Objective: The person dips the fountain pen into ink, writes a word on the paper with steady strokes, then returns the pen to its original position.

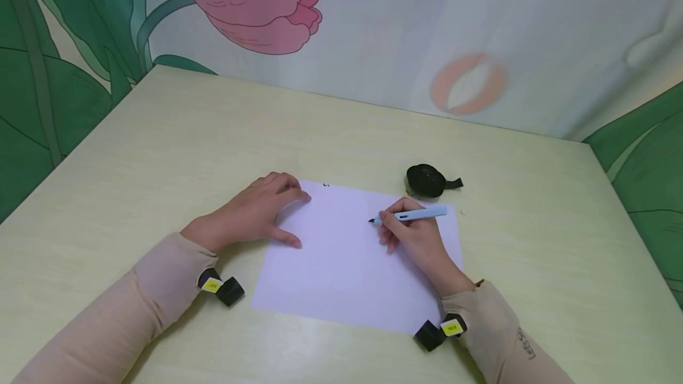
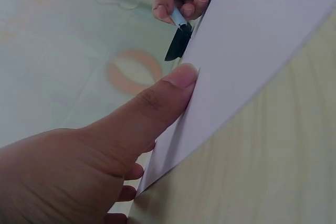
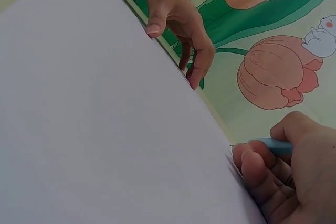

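A white sheet of paper [image 1: 341, 277] lies on the table. My left hand [image 1: 258, 209] rests at its upper left, fingers spread, with the thumb on the sheet. My right hand [image 1: 418, 242] pinches a light blue fountain pen [image 1: 424, 214] over the right half of the paper. Its dark nib points left; whether it touches the sheet I cannot tell. Small dark marks show at the paper's top edge. In the left wrist view the left thumb [image 2: 181, 76] presses on the paper [image 2: 247, 40]. The right wrist view shows the pen [image 3: 275, 144] partly hidden by the fingers.
Just beyond the paper's upper right stands a small black round dish-like object [image 1: 425, 181] with a short handle. The pale table [image 1: 213, 111] meets a flower-printed curtain [image 1: 384, 28] at the back. Both wrists carry small black cameras [image 1: 230, 291].
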Demonstrator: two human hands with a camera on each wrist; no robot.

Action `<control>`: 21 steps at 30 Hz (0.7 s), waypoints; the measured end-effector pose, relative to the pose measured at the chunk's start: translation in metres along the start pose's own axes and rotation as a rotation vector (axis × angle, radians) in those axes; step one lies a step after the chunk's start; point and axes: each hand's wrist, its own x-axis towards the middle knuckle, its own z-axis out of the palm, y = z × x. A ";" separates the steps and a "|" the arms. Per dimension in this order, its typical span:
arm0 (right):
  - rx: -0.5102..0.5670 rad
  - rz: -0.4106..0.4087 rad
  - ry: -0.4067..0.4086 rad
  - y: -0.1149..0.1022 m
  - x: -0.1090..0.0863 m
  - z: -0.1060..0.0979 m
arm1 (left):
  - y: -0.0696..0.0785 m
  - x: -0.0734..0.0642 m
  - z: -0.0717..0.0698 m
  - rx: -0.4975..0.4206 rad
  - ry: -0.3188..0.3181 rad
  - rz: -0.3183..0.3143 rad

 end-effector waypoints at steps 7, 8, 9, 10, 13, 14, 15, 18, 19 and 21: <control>-0.037 0.004 -0.002 0.001 0.000 0.000 | 0.000 0.000 0.000 0.011 -0.004 0.002; -0.040 0.009 0.001 0.001 0.000 0.001 | 0.000 0.001 0.000 0.010 -0.005 0.001; -0.046 0.010 0.002 0.001 0.000 0.001 | 0.000 0.001 0.000 0.008 -0.008 -0.002; -0.052 0.011 0.001 0.000 0.000 0.001 | 0.001 0.001 -0.001 0.006 -0.010 -0.003; -0.066 0.010 -0.001 -0.001 -0.001 0.001 | 0.002 0.001 -0.002 -0.001 -0.015 -0.009; -0.068 0.013 0.001 -0.001 -0.001 0.001 | 0.002 0.001 -0.002 -0.003 -0.015 -0.009; -0.069 0.015 0.000 -0.001 -0.001 0.001 | 0.002 0.001 -0.002 -0.004 -0.014 -0.009; -0.071 0.022 0.001 -0.002 -0.001 0.001 | 0.001 0.001 -0.001 -0.001 -0.012 -0.006; -0.072 0.023 0.002 -0.002 -0.001 0.001 | 0.001 0.001 -0.001 0.001 -0.011 -0.005; -0.075 0.022 0.003 -0.002 -0.001 0.001 | 0.000 0.001 0.000 0.004 -0.012 -0.005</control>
